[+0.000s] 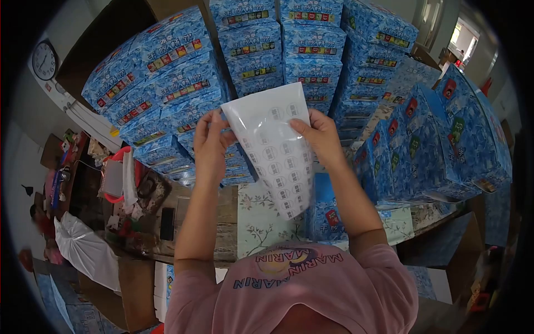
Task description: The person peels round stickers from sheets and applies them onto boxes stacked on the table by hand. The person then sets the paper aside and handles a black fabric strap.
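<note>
Pinching a sticker sheet [278, 150] at its right side, the right hand [324, 136] keeps a narrow grip, with the thumb flat on the printed face and the fingers bent behind the edge. The left hand [212, 139] is at the far left corner of the sheet, its fingers loosely curled and the fingertips at the margin; whether that grip is closed on the sheet, I cannot tell. The sheet is white and glossy, with rows of round labels in dark print. Its far end is mostly plain, with two round labels toward the right, while the printed rows crowd the lower part, which bends and narrows toward the body. It is held tilted above the middle of the surface, over a pale green cloth [256, 220] patterned with branches. A blue box [327, 222] sits just beside the sheet's lower end, partly hidden by the right forearm. Tall stacks of blue printed cartons [253, 47] line the far edge, and more stand toward both sides. A dark flat object [167, 224] lies left of the cloth, near a red basket [115, 197].
</note>
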Tool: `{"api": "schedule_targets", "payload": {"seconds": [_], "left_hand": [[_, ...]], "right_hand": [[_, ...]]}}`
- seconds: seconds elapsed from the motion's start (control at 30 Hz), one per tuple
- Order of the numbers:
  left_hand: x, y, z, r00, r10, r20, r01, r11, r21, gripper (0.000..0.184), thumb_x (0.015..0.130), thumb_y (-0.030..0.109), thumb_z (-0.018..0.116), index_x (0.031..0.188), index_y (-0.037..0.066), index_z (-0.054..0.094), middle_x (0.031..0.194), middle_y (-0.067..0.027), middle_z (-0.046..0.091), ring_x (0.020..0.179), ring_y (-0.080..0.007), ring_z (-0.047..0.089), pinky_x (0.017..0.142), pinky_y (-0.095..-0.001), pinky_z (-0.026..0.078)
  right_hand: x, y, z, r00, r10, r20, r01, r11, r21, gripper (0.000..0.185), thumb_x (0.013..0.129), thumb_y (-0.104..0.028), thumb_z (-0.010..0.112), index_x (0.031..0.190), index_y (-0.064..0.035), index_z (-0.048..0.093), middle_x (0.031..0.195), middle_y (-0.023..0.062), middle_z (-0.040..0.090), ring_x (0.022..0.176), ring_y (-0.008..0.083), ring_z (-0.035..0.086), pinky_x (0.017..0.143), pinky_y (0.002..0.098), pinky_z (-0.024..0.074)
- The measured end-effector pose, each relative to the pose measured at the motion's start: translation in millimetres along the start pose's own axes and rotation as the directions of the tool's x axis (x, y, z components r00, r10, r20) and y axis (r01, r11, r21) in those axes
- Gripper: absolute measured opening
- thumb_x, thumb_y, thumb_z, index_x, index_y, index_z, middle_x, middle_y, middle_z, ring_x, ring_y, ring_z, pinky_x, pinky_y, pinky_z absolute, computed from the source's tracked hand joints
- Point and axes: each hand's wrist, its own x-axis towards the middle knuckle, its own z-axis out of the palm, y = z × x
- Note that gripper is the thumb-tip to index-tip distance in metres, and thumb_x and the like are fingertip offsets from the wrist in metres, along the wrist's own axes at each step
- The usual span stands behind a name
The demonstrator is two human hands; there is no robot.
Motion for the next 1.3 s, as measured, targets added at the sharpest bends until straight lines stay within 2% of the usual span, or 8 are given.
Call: {"api": "schedule_targets", "payload": {"seconds": [0.1, 0.23, 0.67, 0.73, 0.93, 1.0, 1.13, 1.3], "left_hand": [[-25, -16, -2, 0.988, -0.126, 0.087, 0.086, 0.928, 0.364, 0.062, 0.083, 0.011, 0.058, 0.135, 0.001, 0.024, 0.088, -0.0083, 0.062, 0.076, -0.0105, 0.059, 0.067, -0.0257, 0.048], [-46, -19, 16, 0.982, 0.106, 0.159, -0.134, 0.975, 0.179, 0.066, 0.081, 0.004, 0.06, 0.136, 0.002, 0.023, 0.091, -0.0117, 0.062, 0.078, -0.0123, 0.06, 0.07, -0.0244, 0.047], [-37, 6, 9, 0.895, 0.078, 0.438, -0.209, 0.943, 0.259, 0.033, 0.082, 0.007, 0.061, 0.114, 0.002, 0.055, 0.091, -0.0053, 0.064, 0.081, -0.0066, 0.057, 0.07, -0.02, 0.044], [-33, 10, -1, 0.89, 0.071, 0.45, -0.238, 0.915, 0.327, 0.03, 0.083, 0.009, 0.061, 0.112, 0.002, 0.056, 0.09, -0.0052, 0.064, 0.08, -0.0064, 0.057, 0.068, -0.0202, 0.044], [-13, 13, 2, 0.957, 0.032, 0.289, -0.268, 0.479, 0.836, 0.034, 0.079, 0.01, 0.065, 0.112, 0.003, 0.056, 0.089, -0.0073, 0.064, 0.082, -0.0133, 0.06, 0.073, -0.0281, 0.047], [-19, 16, 24, 0.545, 0.625, 0.559, -0.625, -0.141, 0.768, 0.029, 0.077, 0.012, 0.067, 0.104, 0.006, 0.061, 0.086, -0.0074, 0.065, 0.084, -0.0182, 0.061, 0.088, -0.0369, 0.04], [-33, 11, 54, 0.445, 0.516, 0.732, -0.785, -0.169, 0.596, 0.015, 0.075, 0.016, 0.066, 0.089, 0.009, 0.066, 0.079, -0.0046, 0.064, 0.082, -0.0205, 0.061, 0.095, -0.045, 0.03], [-13, 7, 45, 0.639, 0.228, 0.735, -0.757, 0.356, 0.548, 0.01, 0.078, 0.014, 0.062, 0.084, 0.006, 0.066, 0.077, -0.005, 0.064, 0.073, -0.0171, 0.059, 0.088, -0.0388, 0.033]], "right_hand": [[-11, 7, 3, 0.983, -0.131, -0.126, 0.126, 0.991, -0.048, 0.036, 0.081, -0.007, 0.063, 0.114, 0.0003, 0.051, 0.09, 0.0078, 0.062, 0.079, 0.0103, 0.059, 0.069, 0.0225, 0.0473], [-29, -5, 7, 0.921, -0.344, -0.185, 0.351, 0.937, 0.004, 0.042, 0.081, -0.003, 0.06, 0.121, -0.0025, 0.047, 0.09, 0.0061, 0.061, 0.079, 0.0096, 0.058, 0.067, 0.0219, 0.0471], [-40, -54, -11, 0.97, -0.233, 0.064, 0.238, 0.968, -0.083, 0.035, 0.081, -0.005, 0.06, 0.116, -0.0056, 0.055, 0.09, 0.0067, 0.064, 0.083, 0.0111, 0.06, 0.067, 0.0249, 0.048], [-42, -55, -8, 0.96, -0.281, 0.014, 0.253, 0.839, -0.482, 0.027, 0.081, -0.009, 0.061, 0.108, -0.0055, 0.059, 0.088, 0.0102, 0.065, 0.08, 0.0141, 0.063, 0.062, 0.0275, 0.0488], [-35, -34, -1, 0.915, -0.394, -0.092, 0.185, 0.609, -0.771, 0.019, 0.08, -0.016, 0.064, 0.093, -0.0028, 0.06, 0.08, 0.0139, 0.065, 0.071, 0.0183, 0.065, 0.058, 0.0277, 0.0487], [-33, -28, 4, 0.911, -0.398, -0.109, 0.191, 0.641, -0.743, 0.019, 0.08, -0.016, 0.064, 0.093, -0.0026, 0.06, 0.079, 0.0128, 0.065, 0.07, 0.0171, 0.065, 0.058, 0.0277, 0.0483], [-34, -24, 16, 0.91, -0.407, -0.084, 0.28, 0.749, -0.6, 0.018, 0.08, -0.015, 0.064, 0.091, -0.0015, 0.06, 0.072, 0.0095, 0.064, 0.064, 0.0135, 0.062, 0.054, 0.0261, 0.0463], [-35, -42, 1, 0.962, -0.274, -0.003, 0.232, 0.822, -0.521, 0.016, 0.081, -0.015, 0.061, 0.092, -0.0024, 0.061, 0.075, 0.0073, 0.058, 0.067, 0.0114, 0.057, 0.058, 0.0238, 0.0436]]}}
